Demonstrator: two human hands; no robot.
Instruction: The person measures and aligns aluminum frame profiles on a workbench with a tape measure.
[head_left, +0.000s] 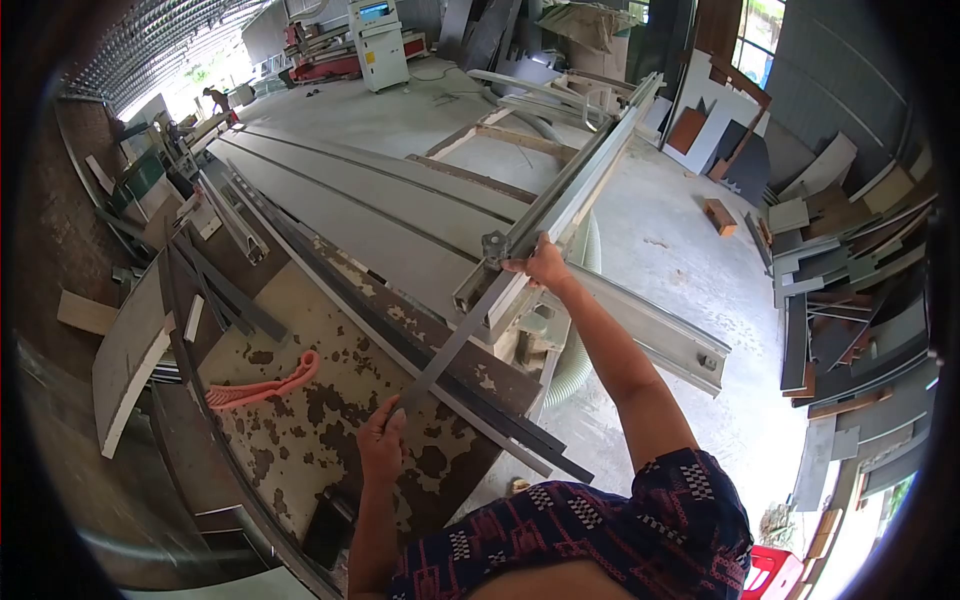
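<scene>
A long, narrow grey strip [448, 355] runs slantwise from my left hand toward the metal fence rail of the sliding table saw. My left hand [381, 442] is closed around its near end, above a worn, patchy tabletop [285, 470]. Farther forward, my right hand [543, 264] grips the strip's other end against the aluminium rail [575, 190], its fingers partly hidden. Just left of that hand sits a black star knob [495, 245] on the rail. A pink push handle [265, 385] lies on the worn top, left of the strip.
Several dark strips [510, 425] lie along the table edge. A ribbed hose [572, 375] and a metal beam [660, 335] are beneath and right of the rail. Offcuts [835, 300] are stacked at right. A white machine cabinet [380, 50] stands behind; a person [217, 100] is far left.
</scene>
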